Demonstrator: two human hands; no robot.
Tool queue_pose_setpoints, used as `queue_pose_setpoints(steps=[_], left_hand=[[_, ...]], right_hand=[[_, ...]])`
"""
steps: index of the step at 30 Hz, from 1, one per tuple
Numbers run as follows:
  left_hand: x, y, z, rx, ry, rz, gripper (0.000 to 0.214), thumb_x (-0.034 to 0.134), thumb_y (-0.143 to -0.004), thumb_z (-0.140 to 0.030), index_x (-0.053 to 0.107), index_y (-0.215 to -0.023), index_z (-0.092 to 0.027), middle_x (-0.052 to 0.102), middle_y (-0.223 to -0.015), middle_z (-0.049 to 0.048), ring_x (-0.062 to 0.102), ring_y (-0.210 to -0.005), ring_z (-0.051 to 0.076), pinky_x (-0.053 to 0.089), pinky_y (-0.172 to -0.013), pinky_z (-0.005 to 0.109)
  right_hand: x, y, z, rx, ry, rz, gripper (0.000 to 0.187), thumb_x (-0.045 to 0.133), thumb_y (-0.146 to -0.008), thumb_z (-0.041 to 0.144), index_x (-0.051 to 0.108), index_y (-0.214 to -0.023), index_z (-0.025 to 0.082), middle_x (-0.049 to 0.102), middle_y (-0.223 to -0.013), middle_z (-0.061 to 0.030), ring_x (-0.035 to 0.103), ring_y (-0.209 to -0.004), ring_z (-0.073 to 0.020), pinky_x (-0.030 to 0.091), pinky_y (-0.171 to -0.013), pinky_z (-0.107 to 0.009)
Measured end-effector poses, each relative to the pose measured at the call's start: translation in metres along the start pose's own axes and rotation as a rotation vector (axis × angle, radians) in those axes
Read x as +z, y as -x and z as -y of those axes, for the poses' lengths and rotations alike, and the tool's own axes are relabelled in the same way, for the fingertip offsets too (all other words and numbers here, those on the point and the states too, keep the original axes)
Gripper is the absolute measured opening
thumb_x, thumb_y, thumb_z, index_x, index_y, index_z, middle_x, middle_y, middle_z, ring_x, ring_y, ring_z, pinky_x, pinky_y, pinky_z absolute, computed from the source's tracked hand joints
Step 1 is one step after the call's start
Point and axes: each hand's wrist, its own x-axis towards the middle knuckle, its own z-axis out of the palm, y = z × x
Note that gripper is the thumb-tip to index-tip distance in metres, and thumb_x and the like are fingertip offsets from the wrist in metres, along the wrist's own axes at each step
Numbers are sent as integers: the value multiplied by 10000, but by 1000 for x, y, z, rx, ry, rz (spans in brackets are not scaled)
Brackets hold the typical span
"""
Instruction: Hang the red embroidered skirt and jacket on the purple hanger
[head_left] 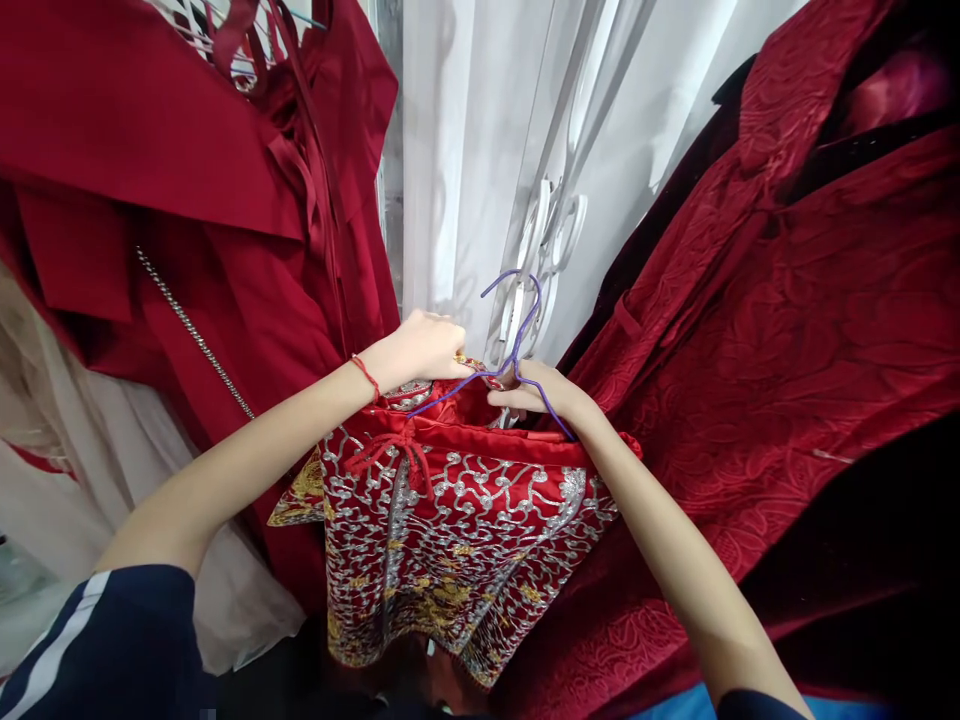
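Observation:
A red embroidered skirt [457,500] with silver and gold patterns hangs on a purple wire hanger [531,310]. Its smooth red waistband carries a tied red cord [409,450] at the front. My left hand [427,347], a red string round its wrist, is closed on a patterned red and gold trim [487,374] of a garment behind the hanger. Beside the hanger's neck, my right hand [538,388] is closed around the same trim from the other side, its fingers partly hidden. Gold embroidery of a second piece [306,490] shows at the skirt's left.
Plain dark red garments [247,250] hang at the left, with a beaded chain [195,335] and pale fabric [142,480] below. Textured red garments [810,330] hang on the right. Behind the hanger stand white doors [480,150] with curved white handles [574,230].

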Motion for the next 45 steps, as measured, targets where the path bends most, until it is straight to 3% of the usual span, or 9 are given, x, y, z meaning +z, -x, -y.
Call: queue_pose_setpoints(steps=[11, 15, 20, 25, 30, 33, 36, 39, 45], left_hand=[[8, 2, 8, 2, -20, -15, 369, 526, -833, -431, 774, -836, -159, 723, -838, 150, 651, -782, 272, 319, -630, 334], [9, 3, 14, -18, -43, -2, 327, 623, -783, -459, 771, -881, -184, 726, -869, 129, 646, -821, 272, 327, -647, 319], [10, 20, 20, -146, -113, 38, 347, 684, -763, -418, 732, -983, -154, 720, -927, 155, 652, -893, 311, 382, -700, 334], [29, 38, 23, -395, -123, 28, 725, 731, -716, -503, 575, -1282, -76, 617, -1243, 246, 564, -1130, 357, 444, -795, 353], [51, 35, 41, -536, -4, 34, 817, 618, -683, -750, 669, -1178, -102, 689, -1083, 253, 601, -1088, 401, 440, -786, 388], [55, 32, 53, -520, 80, -18, 720, 501, -749, -777, 745, -1011, -151, 726, -874, 209, 656, -1001, 393, 431, -783, 404], [51, 33, 54, -570, 83, -129, 616, 481, -833, -651, 736, -1029, -125, 722, -887, 220, 669, -968, 382, 436, -773, 402], [46, 36, 52, -550, 59, -278, 475, 394, -929, -424, 681, -1153, -119, 711, -1011, 221, 669, -974, 344, 439, -750, 381], [47, 49, 75, -235, 6, -479, 534, 171, -1002, -274, 618, -1273, -163, 692, -1032, 184, 655, -958, 256, 436, -743, 348]], right_hand=[[8, 7, -10, 238, 337, 138, 166, 647, -833, 362, 758, -897, 257, 756, -927, -62, 690, -867, -236, 450, -659, -286], [10, 18, -23, 298, 349, -58, 245, 515, -904, 298, 750, -944, 240, 751, -963, -90, 690, -935, -249, 464, -696, -282], [16, 19, -32, 190, -13, -311, 279, 420, -883, 247, 685, -891, 160, 733, -867, -98, 666, -842, -219, 479, -737, -274], [24, 16, -30, 90, -395, -425, 272, 393, -864, 367, 588, -777, 199, 692, -838, -52, 631, -846, -213, 491, -804, -296], [15, 24, -21, -17, -544, -273, 339, 539, -797, 525, 484, -664, 218, 562, -650, 13, 528, -634, -146, 433, -630, -263], [-2, 27, -18, -106, -442, -115, 418, 676, -711, 522, 399, -610, 226, 476, -584, 47, 450, -570, -112, 379, -578, -249], [-18, 29, -10, -123, -157, -66, 333, 693, -725, 390, 426, -622, 220, 498, -605, 36, 493, -620, -129, 389, -618, -261], [-24, 31, 6, 81, 226, -71, 69, 660, -759, 241, 599, -782, 216, 645, -771, -23, 608, -782, -196, 428, -708, -299], [-9, 39, 22, 440, 515, -215, 388, 462, -944, 333, 608, -1254, 150, 692, -1143, -212, 671, -1037, -343, 488, -768, -393]])
